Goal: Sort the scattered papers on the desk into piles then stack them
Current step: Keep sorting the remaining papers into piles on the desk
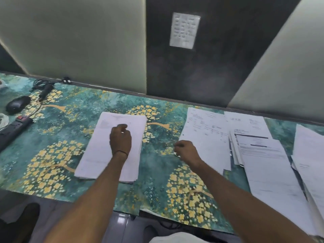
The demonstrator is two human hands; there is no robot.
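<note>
Left hand [120, 139] sits on the neat pile of papers [98, 151] at the middle of the surface [73, 118], fingers curled in and gripping nothing. Right hand [186, 152] hovers just off the pile at its 3 o'clock, fingers curled too. It's blurred, so I can't tell if it pinches anything. Loose sheets [206, 137] overlap further out at 3 o'clock – a mouse [17, 104] and power strip [14, 128] lie at 9 o'clock.

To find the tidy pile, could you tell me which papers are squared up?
The stack under the left hand; the sheets to its right lie overlapped and askew.
</note>
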